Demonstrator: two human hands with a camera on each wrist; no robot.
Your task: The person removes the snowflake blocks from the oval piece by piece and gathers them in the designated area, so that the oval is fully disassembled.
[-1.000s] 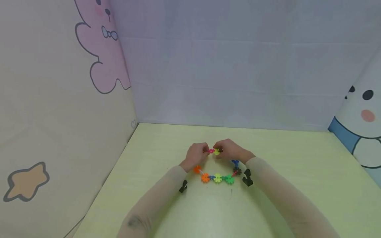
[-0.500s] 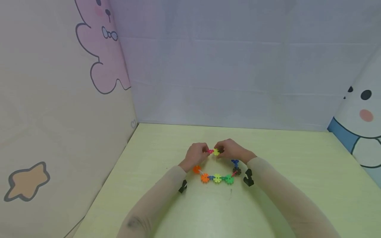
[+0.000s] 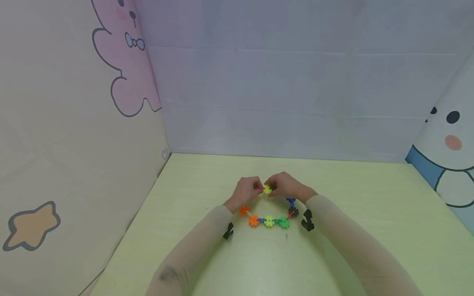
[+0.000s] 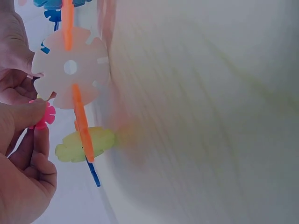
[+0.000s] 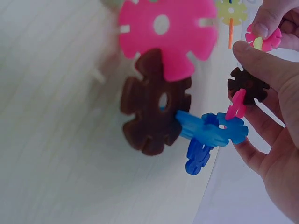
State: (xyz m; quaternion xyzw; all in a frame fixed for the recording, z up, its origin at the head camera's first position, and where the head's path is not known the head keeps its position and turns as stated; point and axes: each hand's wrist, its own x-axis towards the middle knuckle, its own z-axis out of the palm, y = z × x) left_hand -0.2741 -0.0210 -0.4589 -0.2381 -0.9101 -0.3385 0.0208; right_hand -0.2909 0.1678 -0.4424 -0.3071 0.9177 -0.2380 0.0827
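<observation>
A chain of coloured snowflake discs (image 3: 269,221) lies in a loop on the pale green table (image 3: 370,213). My left hand (image 3: 255,188) pinches a small pink disc (image 4: 45,115) at one end of the chain, beside a pale disc (image 4: 70,67) and an orange disc (image 4: 83,130) seen edge-on. My right hand (image 3: 275,187) pinches a small dark brown disc (image 5: 247,85) at the other end, next to blue discs (image 5: 210,130). A yellow disc (image 3: 267,189) shows between the two hands, which nearly touch at the far side of the loop.
Padded walls with cartoon prints stand on the left (image 3: 74,144), at the back (image 3: 296,82) and on the right (image 3: 451,144). A large pink disc (image 5: 166,32) and a brown disc (image 5: 152,112) hang close to the right wrist camera.
The hands have drawn slightly closer together, so less of the pink disc shows between them. The loop on the table has barely shifted.
</observation>
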